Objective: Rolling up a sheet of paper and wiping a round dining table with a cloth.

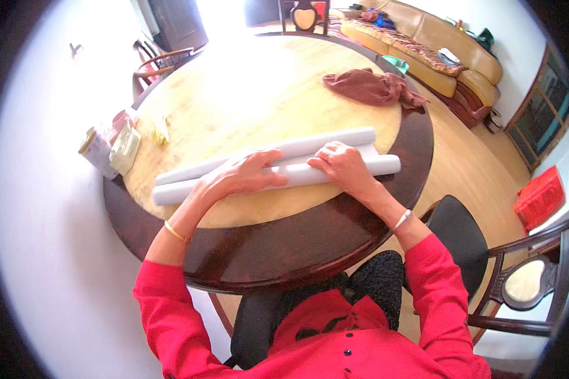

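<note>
A pale grey-white rolled sheet lies on the round table, wound into two long parallel rolls, near and far, with a flat strip between them at the right end. My left hand rests over the near roll left of its middle, thumb and fingers apart and pointing right. Farther right, my right hand bends its fingers over the near roll, the fingertips reaching toward the gap between the rolls. What the sheet is made of, I cannot tell.
The table has a dark rim. A can and a tissue pack stand at its left edge, a brown cloth lies far right. Chairs stand around, a sofa beyond, a red bag-like object at right.
</note>
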The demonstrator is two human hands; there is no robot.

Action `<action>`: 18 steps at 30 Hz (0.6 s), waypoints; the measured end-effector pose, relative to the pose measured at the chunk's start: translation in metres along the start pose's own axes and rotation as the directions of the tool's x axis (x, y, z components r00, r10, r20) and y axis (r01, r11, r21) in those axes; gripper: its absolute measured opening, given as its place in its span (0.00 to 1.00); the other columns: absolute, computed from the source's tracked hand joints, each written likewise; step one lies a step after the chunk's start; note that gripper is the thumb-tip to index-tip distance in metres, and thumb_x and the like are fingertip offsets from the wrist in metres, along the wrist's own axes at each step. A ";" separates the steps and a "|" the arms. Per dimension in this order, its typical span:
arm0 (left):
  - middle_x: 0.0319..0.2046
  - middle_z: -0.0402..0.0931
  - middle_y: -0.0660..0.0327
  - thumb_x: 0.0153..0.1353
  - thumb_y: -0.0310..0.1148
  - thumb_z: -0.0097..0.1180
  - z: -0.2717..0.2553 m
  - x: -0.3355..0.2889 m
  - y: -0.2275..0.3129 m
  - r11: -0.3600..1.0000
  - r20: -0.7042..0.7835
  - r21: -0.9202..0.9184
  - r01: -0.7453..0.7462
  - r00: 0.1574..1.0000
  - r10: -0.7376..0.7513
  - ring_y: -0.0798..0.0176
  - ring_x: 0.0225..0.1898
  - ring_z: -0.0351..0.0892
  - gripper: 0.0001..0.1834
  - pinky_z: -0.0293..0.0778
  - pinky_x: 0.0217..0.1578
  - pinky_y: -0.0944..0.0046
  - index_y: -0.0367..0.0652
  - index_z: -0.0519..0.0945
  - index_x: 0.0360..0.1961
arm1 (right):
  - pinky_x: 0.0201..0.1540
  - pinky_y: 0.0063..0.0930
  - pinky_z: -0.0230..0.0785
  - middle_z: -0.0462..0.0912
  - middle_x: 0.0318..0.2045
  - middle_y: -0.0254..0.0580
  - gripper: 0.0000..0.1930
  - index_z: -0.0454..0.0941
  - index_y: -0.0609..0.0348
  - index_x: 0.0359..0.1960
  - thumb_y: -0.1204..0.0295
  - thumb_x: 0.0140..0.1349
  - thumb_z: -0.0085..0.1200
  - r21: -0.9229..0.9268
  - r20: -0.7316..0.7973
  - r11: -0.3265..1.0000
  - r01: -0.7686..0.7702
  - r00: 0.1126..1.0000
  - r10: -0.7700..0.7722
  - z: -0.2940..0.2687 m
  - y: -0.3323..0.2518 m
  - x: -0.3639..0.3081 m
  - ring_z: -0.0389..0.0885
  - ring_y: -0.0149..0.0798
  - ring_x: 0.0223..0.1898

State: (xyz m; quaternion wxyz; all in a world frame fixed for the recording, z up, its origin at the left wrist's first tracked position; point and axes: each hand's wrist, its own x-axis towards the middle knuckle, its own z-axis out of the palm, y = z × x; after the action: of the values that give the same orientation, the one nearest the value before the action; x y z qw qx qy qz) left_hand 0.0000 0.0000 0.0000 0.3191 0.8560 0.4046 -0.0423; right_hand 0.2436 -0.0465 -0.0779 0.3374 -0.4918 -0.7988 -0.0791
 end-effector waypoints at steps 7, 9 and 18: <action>0.66 0.58 0.47 0.55 0.52 0.58 0.007 0.013 -0.030 0.932 -0.331 0.345 -0.111 0.915 0.231 0.44 0.66 0.58 0.38 0.54 0.65 0.50 0.43 0.67 0.63 | 0.31 0.39 0.74 0.79 0.21 0.42 0.14 0.78 0.56 0.23 0.60 0.61 0.54 -0.197 0.167 0.977 -0.082 0.979 0.116 0.012 0.012 0.020 0.81 0.43 0.27; 0.67 0.57 0.45 0.55 0.53 0.57 0.004 0.020 -0.035 0.935 -0.330 0.339 -0.107 0.917 0.224 0.44 0.67 0.56 0.39 0.49 0.67 0.50 0.41 0.66 0.63 | 0.28 0.39 0.74 0.79 0.19 0.40 0.12 0.78 0.55 0.27 0.61 0.60 0.54 -0.225 -0.140 0.974 -0.001 0.990 -0.032 0.020 0.016 0.024 0.81 0.43 0.25; 0.68 0.53 0.48 0.65 0.51 0.43 -0.009 0.061 -0.057 0.917 -0.376 0.397 -0.035 0.906 0.197 0.47 0.71 0.48 0.33 0.44 0.69 0.50 0.42 0.63 0.65 | 0.44 0.40 0.70 0.81 0.30 0.44 0.20 0.80 0.58 0.35 0.51 0.60 0.53 -0.242 -0.055 0.968 0.067 0.995 -0.082 0.022 0.002 0.005 0.79 0.45 0.40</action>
State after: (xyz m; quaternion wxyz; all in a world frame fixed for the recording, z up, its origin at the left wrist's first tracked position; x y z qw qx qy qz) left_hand -0.0015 0.0723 -0.0424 0.0572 0.9141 0.3935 0.0790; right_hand 0.2335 -0.0312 -0.0921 0.2980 -0.4957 -0.7900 -0.2034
